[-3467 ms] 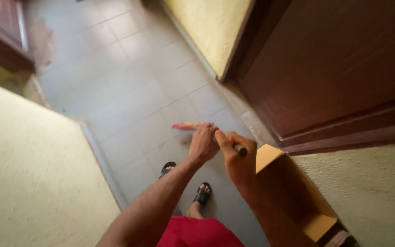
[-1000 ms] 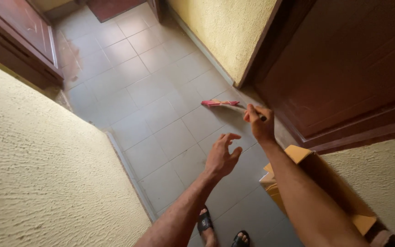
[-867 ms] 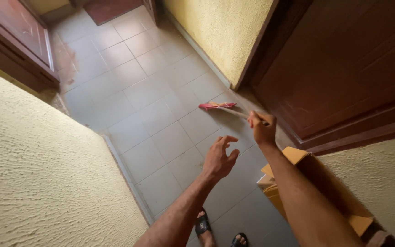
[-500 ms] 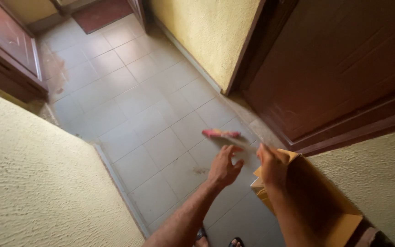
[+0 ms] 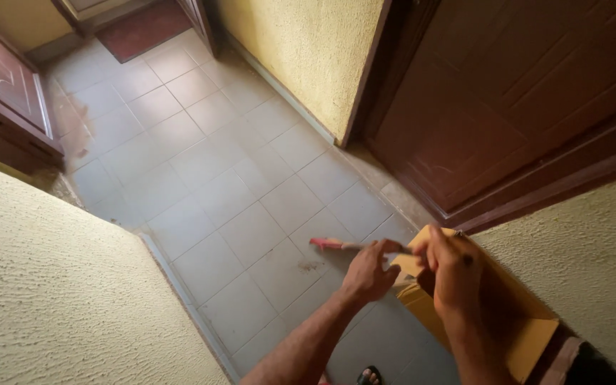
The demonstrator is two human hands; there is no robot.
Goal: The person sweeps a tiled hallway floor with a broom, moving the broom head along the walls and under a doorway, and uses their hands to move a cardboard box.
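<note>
My right hand gripped the broom handle; left hand closing on it; red head at nine o'clock; floor mostly unswept, stain remaining.

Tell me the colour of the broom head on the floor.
Pinkish red broom head, seen in the head view.
</note>
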